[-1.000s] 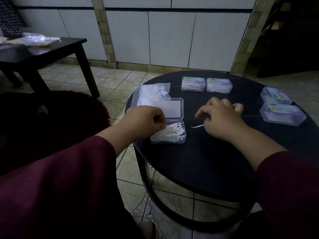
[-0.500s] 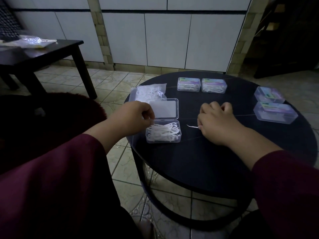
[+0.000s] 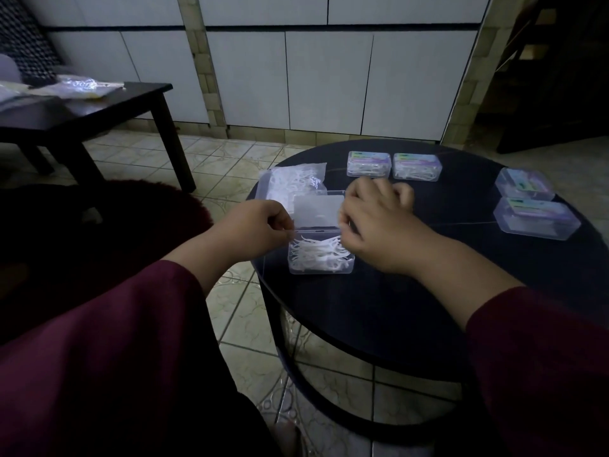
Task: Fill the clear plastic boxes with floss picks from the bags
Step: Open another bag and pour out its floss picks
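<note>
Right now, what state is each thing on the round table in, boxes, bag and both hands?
open box: lid back, holds floss picks.
lid: hinged open behind it.
bag: lying flat, picks inside.
two far boxes: closed, filled.
two right boxes: closed; contents unclear.
left hand: fingers curled at the box's left edge.
right hand: curled at its right edge; grip unclear.

Clear plastic on a dark, glossy tabletop.
The open box [image 3: 321, 265] was clear, smooth plastic, its lid [image 3: 317, 211] frosted-looking; the picks [image 3: 318, 253] inside were white plastic. The bag [image 3: 295, 184] was thin, crinkled clear film. Four shut boxes [image 3: 368, 163] were the same clear plastic with glossy coloured labels. The round tabletop [image 3: 379, 311] was dark and smooth, with a faint sheen. Sleeves [image 3: 108, 354] were matt maroon cloth. The floor [image 3: 237, 159] was glazed, patterned tile that caught the light.
</note>
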